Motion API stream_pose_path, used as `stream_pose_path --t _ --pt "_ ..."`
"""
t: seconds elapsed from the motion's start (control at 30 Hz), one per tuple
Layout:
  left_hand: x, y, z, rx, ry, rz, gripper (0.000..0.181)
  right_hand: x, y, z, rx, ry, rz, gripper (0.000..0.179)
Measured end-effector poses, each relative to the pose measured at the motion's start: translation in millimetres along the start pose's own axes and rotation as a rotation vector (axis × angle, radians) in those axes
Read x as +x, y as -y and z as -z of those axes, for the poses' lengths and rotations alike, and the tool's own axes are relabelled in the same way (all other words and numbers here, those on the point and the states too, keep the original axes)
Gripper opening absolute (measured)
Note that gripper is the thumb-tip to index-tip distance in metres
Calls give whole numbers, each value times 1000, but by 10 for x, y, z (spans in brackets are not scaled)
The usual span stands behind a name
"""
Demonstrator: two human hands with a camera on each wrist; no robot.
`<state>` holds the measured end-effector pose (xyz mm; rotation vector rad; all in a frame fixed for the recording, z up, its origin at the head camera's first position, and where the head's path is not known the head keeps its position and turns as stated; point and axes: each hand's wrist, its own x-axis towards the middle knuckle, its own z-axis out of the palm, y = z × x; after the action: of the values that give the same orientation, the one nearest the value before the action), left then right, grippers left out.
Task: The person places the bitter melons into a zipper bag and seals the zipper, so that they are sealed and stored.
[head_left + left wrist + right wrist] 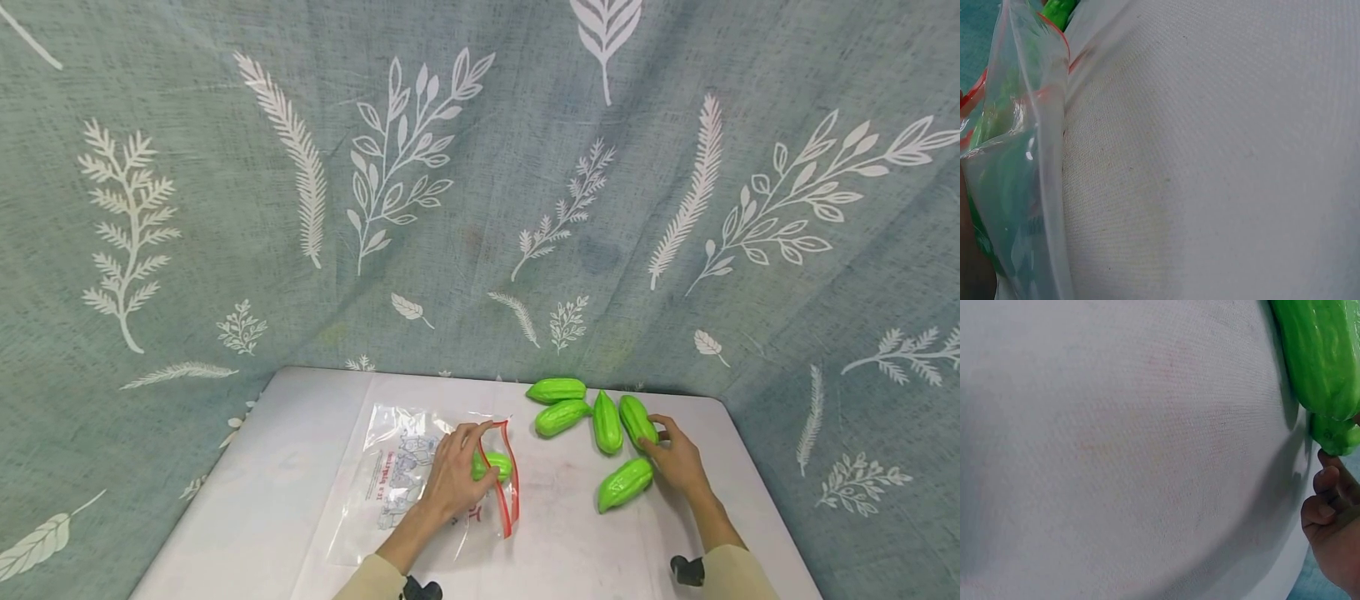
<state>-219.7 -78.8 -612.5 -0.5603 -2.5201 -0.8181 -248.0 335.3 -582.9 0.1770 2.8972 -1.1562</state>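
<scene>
My left hand (455,475) holds a clear zip bag (356,508) at its red-edged mouth, fingers on the far side and thumb on the near side. Just inside that mouth lies one green ridged gourd (501,467), partly covered by the hand. In the left wrist view, the bag's clear film (1029,187) covers green shapes. On the right, my right hand (678,458) has thumb and fingers around the lower end of another gourd (636,419). A nearer gourd (626,485) lies just below it, also large in the right wrist view.
Several more gourds lie toward the back: one upright-pointing gourd (607,423) and two lying sideways, a front gourd (561,418) and a rear gourd (558,390). A white-covered table (247,500) bears everything. Leaf-patterned cloth (480,208) hangs behind and at both sides.
</scene>
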Motion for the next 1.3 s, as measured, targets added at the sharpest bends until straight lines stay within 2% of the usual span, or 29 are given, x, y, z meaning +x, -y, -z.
stream_pose_path --t 0.3,0.93,1.3 --pt "-8 -1 8 -7 -14 -14 75 -14 26 -12 -11 6 -9 64" --pt "-6 -8 21 -5 12 14 77 -23 61 7 1 -8 -32 65" --pt "8 -4 16 -11 0 7 75 -23 75 35 3 -25 -25 66"
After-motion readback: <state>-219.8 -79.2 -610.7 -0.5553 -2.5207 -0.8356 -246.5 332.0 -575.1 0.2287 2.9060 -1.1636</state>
